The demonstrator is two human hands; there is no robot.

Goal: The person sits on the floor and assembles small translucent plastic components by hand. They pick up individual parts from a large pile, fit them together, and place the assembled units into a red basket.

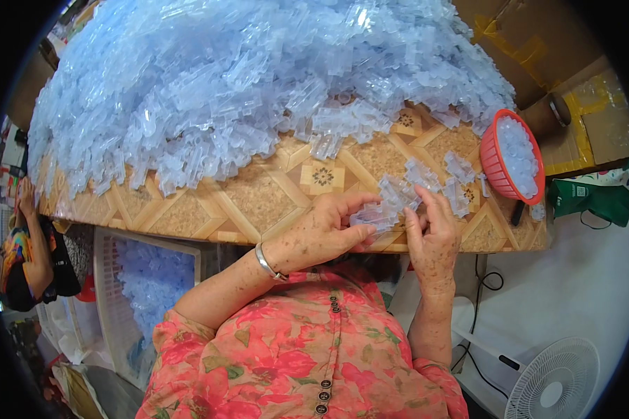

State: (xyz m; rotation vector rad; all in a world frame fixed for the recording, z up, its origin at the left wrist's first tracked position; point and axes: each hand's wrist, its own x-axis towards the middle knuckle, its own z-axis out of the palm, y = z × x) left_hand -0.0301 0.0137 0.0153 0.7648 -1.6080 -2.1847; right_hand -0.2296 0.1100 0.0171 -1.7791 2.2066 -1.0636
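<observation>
Both my hands work over the front edge of the table, among small clear bluish plastic pieces. My left hand (330, 227) has its thumb and fingers closed round a clear plastic piece (372, 219). Bent at the fingers, my right hand (435, 234) faces it, thumb and index finger on the edge of another clear piece. Part of what it holds is hidden by the fingers. Loose plastic pieces (458, 195) lie just beyond the right hand. To the right stands a red plastic basket (493, 166) filled with similar pieces, tilted in the view.
A huge heap of clear plastic pieces (258, 77) covers the far part of the patterned table (258, 199). A white crate (108, 279) with more pieces sits below left. Cardboard boxes (531, 42) stand far right; a white fan (553, 391) is lower right. Another person's arm (38, 244) shows at left.
</observation>
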